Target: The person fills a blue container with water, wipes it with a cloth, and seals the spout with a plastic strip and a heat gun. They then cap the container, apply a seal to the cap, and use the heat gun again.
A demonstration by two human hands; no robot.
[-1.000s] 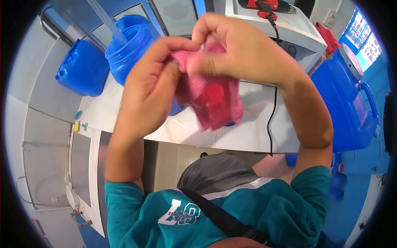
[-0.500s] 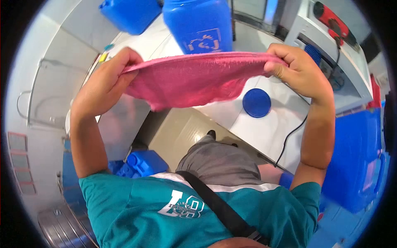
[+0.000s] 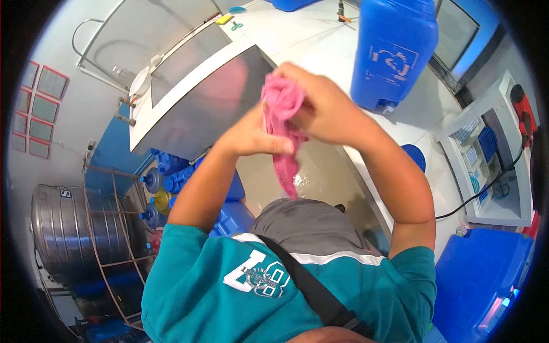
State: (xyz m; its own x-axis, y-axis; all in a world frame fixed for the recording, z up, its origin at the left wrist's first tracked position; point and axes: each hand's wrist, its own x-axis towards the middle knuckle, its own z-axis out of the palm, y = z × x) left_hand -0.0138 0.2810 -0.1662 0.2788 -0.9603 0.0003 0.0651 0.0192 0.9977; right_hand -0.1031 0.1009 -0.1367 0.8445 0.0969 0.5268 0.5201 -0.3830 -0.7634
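A pink cloth (image 3: pixel 283 97) is bunched up between my two hands, with a narrow tail of it hanging down toward my lap. My left hand (image 3: pixel 251 134) is wrapped round the cloth from the left, thumb lying across its lower part. From the right, my right hand (image 3: pixel 320 103) closes on the upper bunch; most of its fingers are hidden behind the cloth and the back of the hand. Beyond my right hand, a tall blue jug (image 3: pixel 394 57) with a printed logo stands on the white tiled counter (image 3: pixel 320 51).
A round blue lid (image 3: pixel 414 158) lies right of my right forearm. A white shelf unit (image 3: pixel 486 154) stands at the right, above a large blue container (image 3: pixel 483 274). Several water bottles (image 3: pixel 153 180) and a steel tank (image 3: pixel 80 228) are at the left. A black cable (image 3: pixel 463 206) crosses the counter.
The cloth was stretched wide between my hands; now it is bunched and my hands have come together. My view has turned, showing more of the left side.
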